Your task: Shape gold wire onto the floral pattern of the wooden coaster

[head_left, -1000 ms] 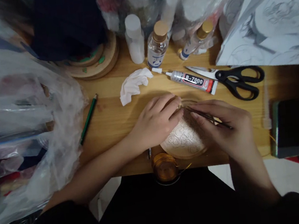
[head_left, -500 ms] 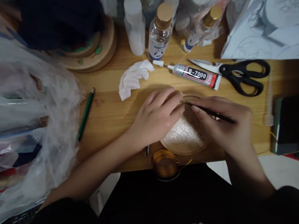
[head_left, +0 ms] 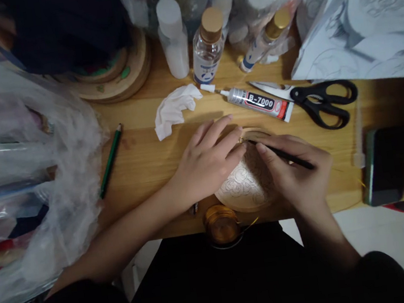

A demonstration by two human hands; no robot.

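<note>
"Patterned disc (head_left: 242,186), where does it lie?"

"On the table (head_left: 142,149) near its front edge, between the hands and partly covered by both, just above the wire spool (head_left: 222,223)."

"What's changed in the last half second?"

"One finger of the left hand (head_left: 207,163) reaches out more, apart from its neighbours, and the small gold piece (head_left: 240,140) shows more plainly by the fingertips. I'd judge the work is centred on that piece, at the disc's upper edge."

"And the grips?"

"Right hand (head_left: 300,166): pinched closed around a slim dark tool (head_left: 300,160), tip close to the gold piece. Left: loosely spread over the disc; whether its fingertips hold anything, I can't tell."
</note>
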